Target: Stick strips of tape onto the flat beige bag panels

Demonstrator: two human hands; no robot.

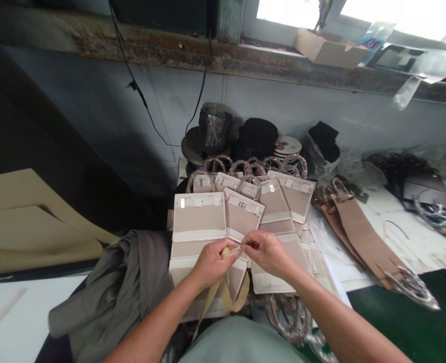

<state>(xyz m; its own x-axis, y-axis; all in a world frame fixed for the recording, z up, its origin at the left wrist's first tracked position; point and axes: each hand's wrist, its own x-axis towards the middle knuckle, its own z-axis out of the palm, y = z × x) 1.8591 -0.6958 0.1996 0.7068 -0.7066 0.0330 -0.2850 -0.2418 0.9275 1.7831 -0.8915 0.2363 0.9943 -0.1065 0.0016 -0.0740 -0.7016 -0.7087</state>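
Note:
My left hand is closed on a yellowish strip of tape, whose loops hang down below it towards my lap. Close beside it, my right hand pinches the end of the same strip between thumb and fingertips. Both hands are above a spread of beige bag panels, which overlap one another on the table. Plastic-wrapped ring handles stick up along the far edge of the panels. More wrapped handles hang at the near edge, below my right forearm.
Grey cloth lies heaped at the left. Brown panels with handles rest on the right. Black rolls stand against the wall at the back. A cardboard box sits on the window ledge. Dark cables hang down the wall.

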